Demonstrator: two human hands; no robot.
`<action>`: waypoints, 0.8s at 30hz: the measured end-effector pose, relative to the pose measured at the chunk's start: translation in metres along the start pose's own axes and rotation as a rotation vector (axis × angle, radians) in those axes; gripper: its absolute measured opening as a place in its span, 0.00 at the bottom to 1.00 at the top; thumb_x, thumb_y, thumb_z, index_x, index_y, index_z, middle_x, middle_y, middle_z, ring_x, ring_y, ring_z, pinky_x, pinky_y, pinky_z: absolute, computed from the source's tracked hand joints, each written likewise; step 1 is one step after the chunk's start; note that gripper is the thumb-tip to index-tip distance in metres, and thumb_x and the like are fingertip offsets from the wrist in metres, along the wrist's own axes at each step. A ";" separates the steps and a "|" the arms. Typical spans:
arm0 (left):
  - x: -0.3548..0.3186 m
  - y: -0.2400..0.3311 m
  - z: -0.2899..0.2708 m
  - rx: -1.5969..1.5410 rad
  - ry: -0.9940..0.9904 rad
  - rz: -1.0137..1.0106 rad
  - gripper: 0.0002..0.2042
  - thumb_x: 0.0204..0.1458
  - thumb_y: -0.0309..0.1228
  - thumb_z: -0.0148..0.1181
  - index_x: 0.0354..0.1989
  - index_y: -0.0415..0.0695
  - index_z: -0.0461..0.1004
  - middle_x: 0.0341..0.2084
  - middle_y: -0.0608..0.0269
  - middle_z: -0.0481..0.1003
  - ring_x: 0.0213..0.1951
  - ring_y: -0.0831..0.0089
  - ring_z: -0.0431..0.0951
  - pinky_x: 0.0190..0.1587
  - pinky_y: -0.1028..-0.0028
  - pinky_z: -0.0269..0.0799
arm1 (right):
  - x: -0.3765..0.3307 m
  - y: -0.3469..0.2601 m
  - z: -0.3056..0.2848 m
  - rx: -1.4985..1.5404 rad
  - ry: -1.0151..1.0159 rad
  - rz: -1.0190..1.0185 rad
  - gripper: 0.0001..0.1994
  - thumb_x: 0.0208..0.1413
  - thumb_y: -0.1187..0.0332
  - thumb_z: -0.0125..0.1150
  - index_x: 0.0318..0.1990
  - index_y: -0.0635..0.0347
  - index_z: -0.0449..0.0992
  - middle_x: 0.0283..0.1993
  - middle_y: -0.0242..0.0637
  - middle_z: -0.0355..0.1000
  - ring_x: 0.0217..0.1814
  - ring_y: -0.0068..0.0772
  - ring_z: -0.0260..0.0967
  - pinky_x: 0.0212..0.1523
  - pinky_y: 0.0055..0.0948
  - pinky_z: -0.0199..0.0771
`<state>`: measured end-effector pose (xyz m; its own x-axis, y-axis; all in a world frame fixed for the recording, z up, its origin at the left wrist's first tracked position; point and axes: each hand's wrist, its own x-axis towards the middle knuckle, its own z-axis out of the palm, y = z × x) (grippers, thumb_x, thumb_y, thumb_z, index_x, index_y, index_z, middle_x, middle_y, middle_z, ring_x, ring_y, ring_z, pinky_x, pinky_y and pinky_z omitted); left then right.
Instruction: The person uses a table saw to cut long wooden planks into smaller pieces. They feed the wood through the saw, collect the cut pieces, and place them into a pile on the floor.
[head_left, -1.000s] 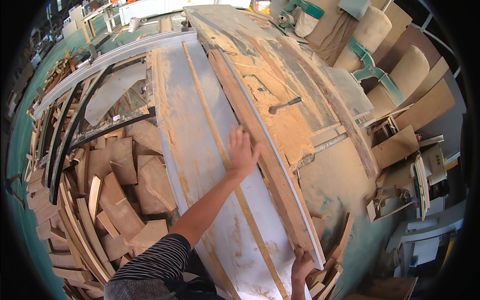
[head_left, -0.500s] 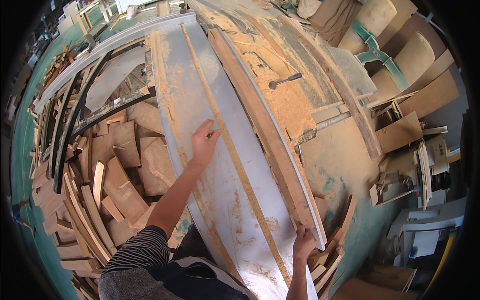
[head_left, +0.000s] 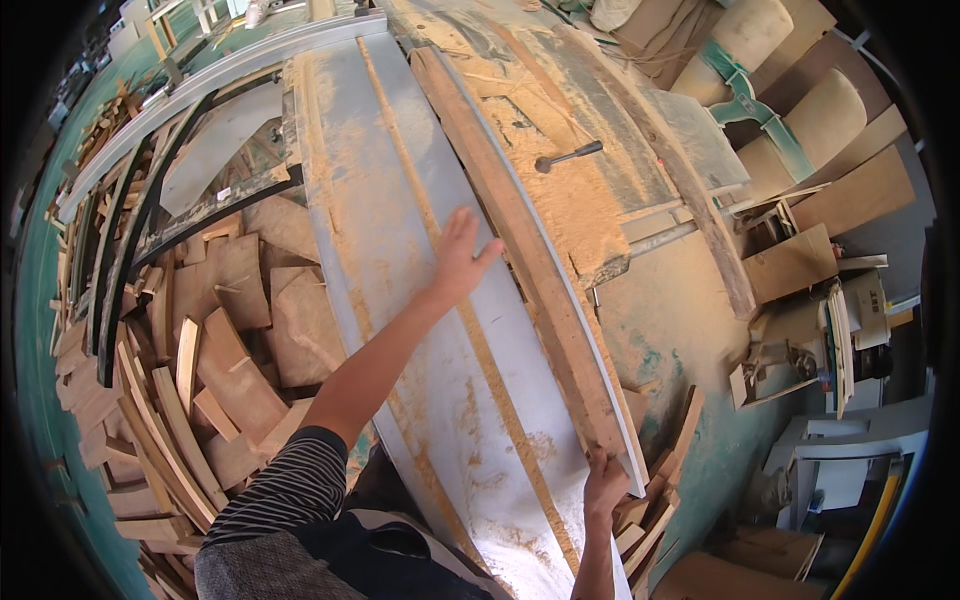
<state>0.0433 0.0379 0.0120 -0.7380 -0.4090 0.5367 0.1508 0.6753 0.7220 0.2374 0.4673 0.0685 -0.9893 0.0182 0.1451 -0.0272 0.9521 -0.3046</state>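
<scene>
A long, thick wooden board (head_left: 535, 270) lies lengthwise on a grey metal machine table (head_left: 415, 345), along a thin metal-edged strip on its right. At the board's near end, my right hand (head_left: 605, 485) is closed round the end of the wood. My left hand (head_left: 462, 262) hovers or rests over the table just left of the board, its thumb apart from the stretched fingers. It is slightly smeared by motion and seems not to touch the board. Sawdust fills a narrow groove (head_left: 480, 355) running down the table.
Wood offcuts (head_left: 235, 375) are heaped on the floor to the left, beside a dark metal frame (head_left: 150, 220). Sawdust covers the surface beyond the board, where a black-handled lever (head_left: 570, 156) sticks up. A rough timber length (head_left: 690, 190) lies farther right.
My left hand has swung right toward the board, and its fingers have gone from bent together to stretched out. My right hand stays on the board's near end.
</scene>
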 end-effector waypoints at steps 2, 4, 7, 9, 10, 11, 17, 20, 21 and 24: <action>0.006 0.012 0.011 -0.020 -0.160 -0.046 0.35 0.63 0.52 0.56 0.59 0.26 0.62 0.65 0.39 0.59 0.63 0.44 0.63 0.65 0.56 0.61 | 0.000 0.004 0.002 0.006 -0.018 0.013 0.19 0.65 0.58 0.56 0.31 0.67 0.82 0.25 0.52 0.76 0.28 0.55 0.77 0.31 0.46 0.74; 0.005 0.014 0.032 -0.056 -0.254 -0.095 0.38 0.63 0.54 0.54 0.61 0.25 0.59 0.69 0.35 0.52 0.64 0.43 0.62 0.66 0.57 0.59 | -0.002 0.009 0.004 0.016 -0.022 0.012 0.19 0.65 0.59 0.56 0.30 0.67 0.82 0.25 0.52 0.76 0.28 0.55 0.77 0.32 0.46 0.74; 0.004 0.025 0.038 -0.162 -0.288 -0.187 0.39 0.64 0.55 0.52 0.64 0.25 0.56 0.71 0.27 0.45 0.68 0.38 0.56 0.69 0.55 0.55 | -0.004 0.010 0.002 0.047 -0.020 0.004 0.18 0.64 0.61 0.55 0.29 0.67 0.81 0.25 0.52 0.76 0.28 0.54 0.77 0.32 0.46 0.74; 0.003 0.022 0.041 -0.157 -0.284 -0.190 0.39 0.64 0.54 0.51 0.64 0.25 0.55 0.71 0.26 0.43 0.70 0.38 0.53 0.70 0.55 0.53 | -0.001 0.008 -0.002 0.049 -0.062 0.012 0.18 0.64 0.61 0.56 0.29 0.67 0.81 0.24 0.52 0.75 0.27 0.54 0.76 0.31 0.47 0.73; 0.004 0.023 0.041 -0.146 -0.293 -0.193 0.39 0.65 0.54 0.50 0.64 0.25 0.55 0.72 0.26 0.43 0.71 0.38 0.51 0.70 0.55 0.52 | 0.001 0.008 -0.005 0.050 -0.084 0.016 0.18 0.63 0.61 0.56 0.28 0.68 0.81 0.24 0.52 0.75 0.27 0.55 0.75 0.31 0.47 0.72; 0.005 0.024 0.040 -0.135 -0.302 -0.196 0.39 0.65 0.54 0.49 0.65 0.24 0.55 0.72 0.26 0.42 0.72 0.37 0.49 0.71 0.55 0.51 | 0.002 0.006 -0.008 0.071 -0.094 0.012 0.18 0.63 0.62 0.57 0.27 0.68 0.80 0.23 0.53 0.74 0.26 0.56 0.74 0.30 0.47 0.71; 0.006 0.023 0.051 -0.105 -0.219 -0.260 0.37 0.66 0.52 0.45 0.64 0.24 0.56 0.72 0.26 0.45 0.73 0.38 0.47 0.72 0.54 0.48 | 0.001 0.010 -0.005 0.031 -0.064 -0.040 0.19 0.60 0.63 0.62 0.22 0.71 0.75 0.22 0.59 0.70 0.24 0.62 0.71 0.27 0.51 0.69; 0.005 0.022 0.053 -0.070 -0.156 -0.205 0.35 0.67 0.50 0.45 0.64 0.25 0.57 0.71 0.27 0.48 0.70 0.37 0.53 0.71 0.53 0.51 | -0.001 0.011 -0.002 0.031 -0.038 -0.044 0.19 0.61 0.63 0.62 0.22 0.71 0.75 0.22 0.60 0.70 0.25 0.63 0.71 0.27 0.52 0.68; 0.004 0.022 0.053 -0.075 -0.157 -0.212 0.34 0.67 0.50 0.45 0.64 0.24 0.57 0.71 0.27 0.48 0.69 0.36 0.54 0.70 0.52 0.52 | 0.000 0.010 -0.001 0.035 -0.038 -0.041 0.19 0.61 0.64 0.62 0.22 0.71 0.75 0.22 0.60 0.70 0.25 0.64 0.71 0.27 0.52 0.68; 0.010 0.028 0.051 -0.117 -0.182 -0.242 0.32 0.66 0.48 0.45 0.62 0.24 0.59 0.71 0.26 0.49 0.65 0.34 0.59 0.68 0.51 0.55 | -0.001 0.013 0.003 0.091 0.030 -0.113 0.19 0.61 0.65 0.62 0.23 0.72 0.74 0.23 0.60 0.70 0.25 0.64 0.71 0.26 0.52 0.68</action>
<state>0.0062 0.0835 0.0152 -0.8656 -0.4252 0.2643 0.0239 0.4922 0.8701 0.2373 0.4785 0.0616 -0.9745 -0.0776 0.2108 -0.1527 0.9171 -0.3684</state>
